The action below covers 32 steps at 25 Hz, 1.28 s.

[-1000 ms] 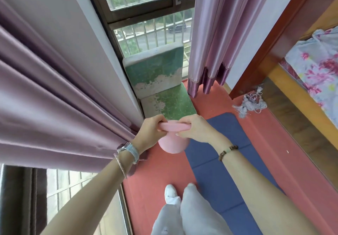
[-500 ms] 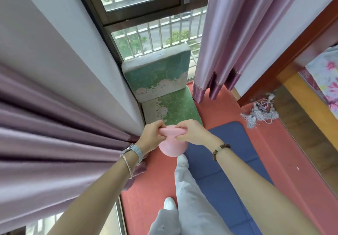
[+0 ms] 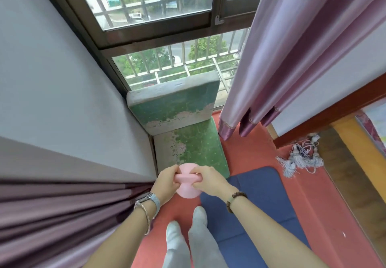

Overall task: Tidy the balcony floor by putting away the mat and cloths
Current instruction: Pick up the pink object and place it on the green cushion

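Observation:
A folded pink cloth [image 3: 188,192] hangs in the air in front of me, just short of the green cushions. My left hand [image 3: 167,181] grips its left end and my right hand [image 3: 208,181] grips its right end, fingers closed over the rolled top edge. The blue mat [image 3: 261,201] lies flat on the red floor below and to the right of my hands. My arms and legs hide part of the mat.
A green seat cushion [image 3: 194,146] lies on the floor in the window corner, with a second green cushion [image 3: 173,104] propped upright behind it. Purple curtains [image 3: 282,58] hang right and left. Grey tassels [image 3: 298,159] lie by a wooden frame [image 3: 325,119].
I have stepped toward the window; the cushions and window look closer. Both hands still hold the pink cloth, now a little nearer the seat cushion's front edge.

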Tool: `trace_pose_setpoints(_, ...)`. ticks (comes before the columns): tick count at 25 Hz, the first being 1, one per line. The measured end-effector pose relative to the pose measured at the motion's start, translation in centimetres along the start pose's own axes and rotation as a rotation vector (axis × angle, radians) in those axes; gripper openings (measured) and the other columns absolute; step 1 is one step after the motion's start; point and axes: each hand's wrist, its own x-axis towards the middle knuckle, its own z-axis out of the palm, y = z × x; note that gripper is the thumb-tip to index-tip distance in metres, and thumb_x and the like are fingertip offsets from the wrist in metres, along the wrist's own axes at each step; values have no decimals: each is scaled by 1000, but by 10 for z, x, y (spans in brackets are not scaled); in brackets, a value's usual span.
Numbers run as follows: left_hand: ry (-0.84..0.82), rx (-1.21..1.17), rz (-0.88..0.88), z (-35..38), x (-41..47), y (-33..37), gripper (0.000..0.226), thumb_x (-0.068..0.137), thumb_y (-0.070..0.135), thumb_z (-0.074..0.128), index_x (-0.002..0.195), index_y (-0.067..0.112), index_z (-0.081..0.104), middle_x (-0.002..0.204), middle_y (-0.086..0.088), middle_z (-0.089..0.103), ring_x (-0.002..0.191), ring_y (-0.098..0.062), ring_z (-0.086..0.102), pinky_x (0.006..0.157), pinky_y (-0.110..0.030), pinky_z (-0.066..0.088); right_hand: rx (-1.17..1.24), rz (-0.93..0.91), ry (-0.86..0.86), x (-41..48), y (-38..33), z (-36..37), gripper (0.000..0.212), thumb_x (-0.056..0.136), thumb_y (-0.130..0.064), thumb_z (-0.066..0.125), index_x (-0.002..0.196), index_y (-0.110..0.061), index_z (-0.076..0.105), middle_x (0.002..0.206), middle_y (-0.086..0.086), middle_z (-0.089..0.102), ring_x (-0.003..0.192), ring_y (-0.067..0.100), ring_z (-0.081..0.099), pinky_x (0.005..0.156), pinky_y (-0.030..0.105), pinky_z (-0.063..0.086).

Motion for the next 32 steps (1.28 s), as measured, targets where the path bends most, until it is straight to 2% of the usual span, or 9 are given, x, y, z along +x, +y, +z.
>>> trace_pose_setpoints(4,-21,13,-16,17,43,-29,27,69,-3,54,76,21,44,73,3,53,70,-21,48,61,-33,35,-20,49,52,47,16,10,36,78,-15,63,112,-27,68,106,2,71,98,24,65,74,31,48)
trace_pose_setpoints(7,-14,27,-12,32,71,-55,29,70,-2,55,77,24,43,74,7,51,73,-20,47,63,-31,32,-10,53,84,82,33,23,38,78,-16,62,113,-28,68,106,3,72,98,25,65,74,31,47)
trace_pose_setpoints(11,24,-5,31,51,113,-88,18,76,2,58,80,18,50,78,5,56,76,-20,50,65,-30,35,14,64,148,133,54,36,37,77,-17,62,111,-31,69,104,2,72,97,25,65,78,33,50)
trace_pose_setpoints(17,172,-139,-44,80,182,-135,22,71,-6,61,78,14,54,76,0,58,69,-18,49,59,-23,34,36,-10,218,222,88,45,30,79,-15,66,104,-30,69,97,-1,71,88,20,64,73,33,53)
trace_pose_setpoints(21,219,-150,-24,104,232,-178,18,73,-4,63,83,10,60,82,0,62,76,-20,53,67,-32,39,70,-67,253,288,120,58,32,79,-15,70,107,-30,68,99,-4,71,89,17,63,74,33,53)
trace_pose_setpoints(24,339,-111,-33,128,271,-214,24,73,-5,62,90,11,65,89,0,65,85,-21,52,74,-35,42,110,-116,286,339,143,75,34,78,-17,74,108,-29,67,100,-6,71,92,15,64,79,35,54)
trace_pose_setpoints(28,497,-138,-24,161,315,-253,27,74,-9,60,90,11,67,89,0,63,86,-22,53,74,-32,39,133,-184,333,402,168,95,36,79,-15,73,113,-25,68,107,-4,71,97,14,64,82,33,52)
trace_pose_setpoints(32,565,-189,26,176,364,-292,27,75,-12,59,92,5,69,93,-8,67,87,-26,59,75,-34,45,214,-237,397,460,191,112,31,78,-16,73,107,-28,69,100,-8,71,92,11,65,81,35,54)
